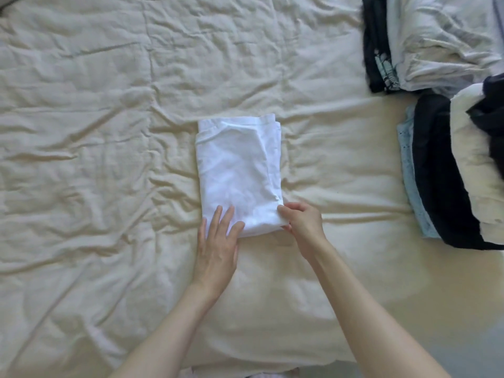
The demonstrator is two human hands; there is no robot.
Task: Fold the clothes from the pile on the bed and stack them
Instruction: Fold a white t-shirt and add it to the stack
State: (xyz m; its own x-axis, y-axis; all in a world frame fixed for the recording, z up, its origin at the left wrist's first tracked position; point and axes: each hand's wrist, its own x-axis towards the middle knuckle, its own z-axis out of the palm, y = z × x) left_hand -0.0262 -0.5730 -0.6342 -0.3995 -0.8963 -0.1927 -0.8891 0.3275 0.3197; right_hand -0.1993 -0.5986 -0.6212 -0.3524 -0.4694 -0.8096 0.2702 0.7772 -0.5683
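White folded garment [239, 173] is lying mid-bed on the cream duvet [81, 132], looking light and limp, so I'm pressing my left hand [218, 241], fingers spread, while my right hand [302, 223] is pinching its near corner.

Both bare forearms reaching forward toward the folded white garment [240, 175]. Left hand [218, 241] flat, fingers straight, pressing its near left corner. Right hand [302, 222] curled, thumb and fingers pinching its near right corner.

Soft even daylight, slight edge distortion
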